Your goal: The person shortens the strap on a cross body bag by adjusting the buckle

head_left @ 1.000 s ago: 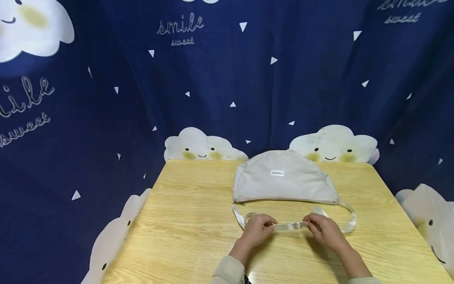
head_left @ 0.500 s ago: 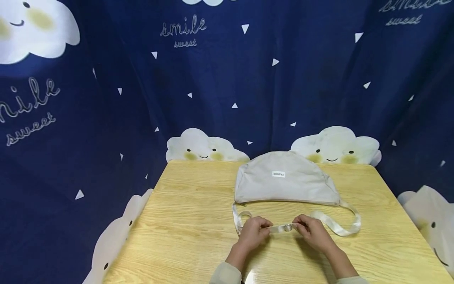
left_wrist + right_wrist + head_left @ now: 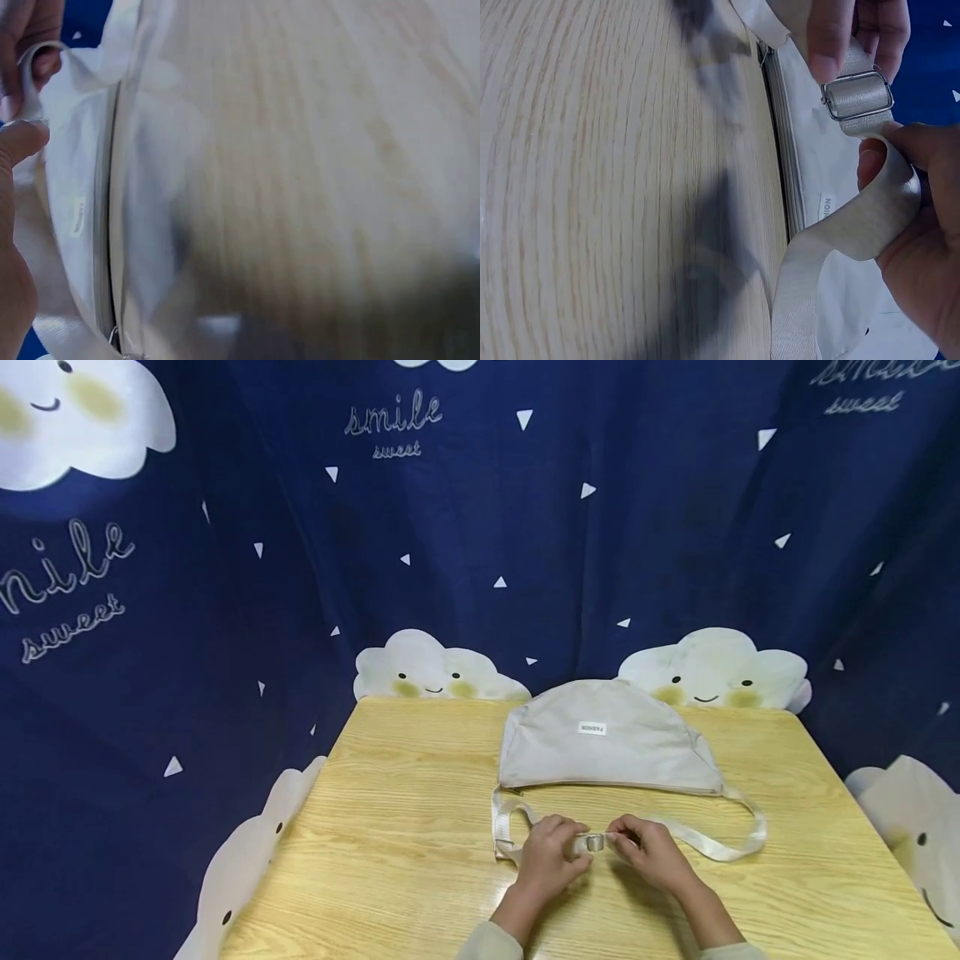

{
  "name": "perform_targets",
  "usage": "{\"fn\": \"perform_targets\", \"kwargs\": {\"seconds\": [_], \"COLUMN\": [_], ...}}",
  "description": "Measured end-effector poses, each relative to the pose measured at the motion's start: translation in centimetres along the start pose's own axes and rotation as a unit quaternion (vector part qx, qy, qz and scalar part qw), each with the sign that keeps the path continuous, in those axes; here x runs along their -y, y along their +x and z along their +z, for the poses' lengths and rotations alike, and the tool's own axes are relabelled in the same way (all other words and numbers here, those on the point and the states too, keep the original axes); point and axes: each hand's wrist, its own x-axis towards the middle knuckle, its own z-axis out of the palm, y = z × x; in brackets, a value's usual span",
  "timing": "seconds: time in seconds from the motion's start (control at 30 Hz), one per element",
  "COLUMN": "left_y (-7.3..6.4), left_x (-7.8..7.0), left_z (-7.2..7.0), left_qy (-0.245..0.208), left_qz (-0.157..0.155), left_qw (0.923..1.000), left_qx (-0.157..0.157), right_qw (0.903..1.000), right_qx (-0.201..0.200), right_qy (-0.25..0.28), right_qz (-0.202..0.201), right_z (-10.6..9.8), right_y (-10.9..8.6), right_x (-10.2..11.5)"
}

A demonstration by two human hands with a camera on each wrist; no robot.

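Note:
A pale grey half-moon shoulder bag [image 3: 611,756] lies on the table with its strap [image 3: 720,847] looped toward the person. The left hand [image 3: 551,860] grips the strap just left of the metal slider buckle [image 3: 595,842], its fingertips right at the buckle in the right wrist view. On the buckle's other side, the right hand [image 3: 651,853] pinches the webbing between thumb and fingers. From that pinch the strap bends in a loop [image 3: 889,202] over the right hand and runs down toward the tabletop. Only part of the left hand [image 3: 11,277] shows in its own wrist view.
The light wooden table [image 3: 405,810] extends on both sides of the bag. At its back edge hangs a navy curtain [image 3: 465,510] with printed clouds. A second strap fitting [image 3: 506,846] lies left of the left hand, beside a small loop of webbing.
The right hand has moved left, closer to the left hand, bringing the buckle with it. The webbing between them has shortened, and more strap stretches out on the right.

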Motion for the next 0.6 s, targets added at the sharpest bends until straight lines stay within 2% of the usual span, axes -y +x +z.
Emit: {"fn": "perform_targets", "kwargs": {"seconds": [0.13,0.23,0.37,0.47,0.6], "left_y": [-0.1,-0.1,-0.2,-0.4,-0.6], "left_x": [0.2,0.5,1.0,1.3,1.5], "left_z": [0.4,0.8,1.0,1.0,0.7], "left_qy": [0.015,0.034,0.049,0.041,0.002], "left_qz": [0.036,0.063,0.089,0.087,0.041], "left_qw": [0.9989,0.9962,0.9915,0.9921,0.9982], "left_qx": [-0.026,-0.05,-0.081,-0.08,-0.044], "right_qw": [0.9996,0.9979,0.9954,0.996,0.9984], "right_qx": [0.004,0.013,0.019,0.017,0.01], "right_qy": [0.008,0.035,0.071,0.067,0.025], "right_qz": [0.028,0.053,0.061,0.056,0.05], "right_z": [0.1,0.2,0.5,0.7,0.5], "right_y": [0.2,0.4,0.5,0.6,0.5], "right_x": [0.4,0.7,0.8,0.8,0.6]}}
